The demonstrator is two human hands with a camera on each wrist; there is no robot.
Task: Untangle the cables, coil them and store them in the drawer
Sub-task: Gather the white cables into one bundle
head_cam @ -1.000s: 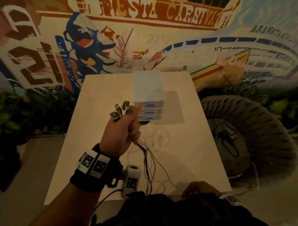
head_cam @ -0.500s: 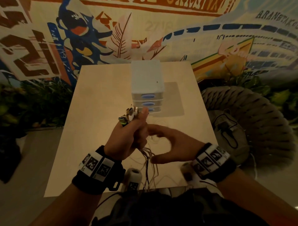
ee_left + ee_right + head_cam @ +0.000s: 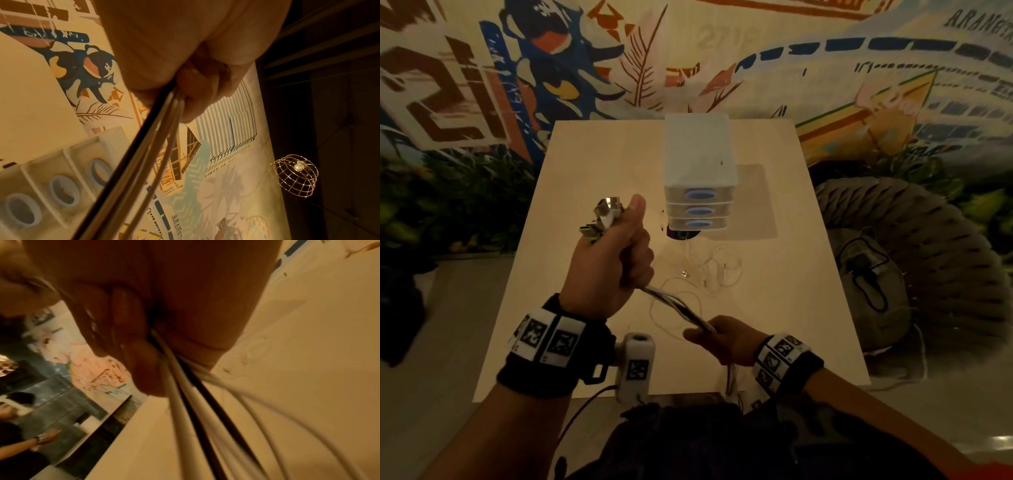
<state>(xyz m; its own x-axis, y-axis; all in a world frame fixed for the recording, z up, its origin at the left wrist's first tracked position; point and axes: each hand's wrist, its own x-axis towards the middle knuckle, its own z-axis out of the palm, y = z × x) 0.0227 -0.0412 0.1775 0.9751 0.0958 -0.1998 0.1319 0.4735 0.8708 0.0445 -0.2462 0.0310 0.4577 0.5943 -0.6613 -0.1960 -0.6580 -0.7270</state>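
My left hand (image 3: 616, 260) grips a bundle of white and dark cables (image 3: 678, 308), raised above the table, with the metal plugs (image 3: 604, 216) sticking out above the fist. The bundle runs taut down and right into my right hand (image 3: 717, 337), whose fingers curl round it near the table's front edge. In the left wrist view the cables (image 3: 131, 170) leave the fist; in the right wrist view the cables (image 3: 197, 402) pass under my curled fingers. A small white drawer unit (image 3: 698, 178) with three blue-handled drawers stands mid-table, all shut.
Thin white loose cables (image 3: 712, 270) lie on the pale table (image 3: 585, 164) in front of the drawer unit. A woven grey seat (image 3: 914, 260) with a bag stands right of the table. A painted wall is behind; plants on the left.
My right hand came up from the table's edge, reached the hanging cables and now grips them lower down. The left hand lifted left, pulling the bundle taut.
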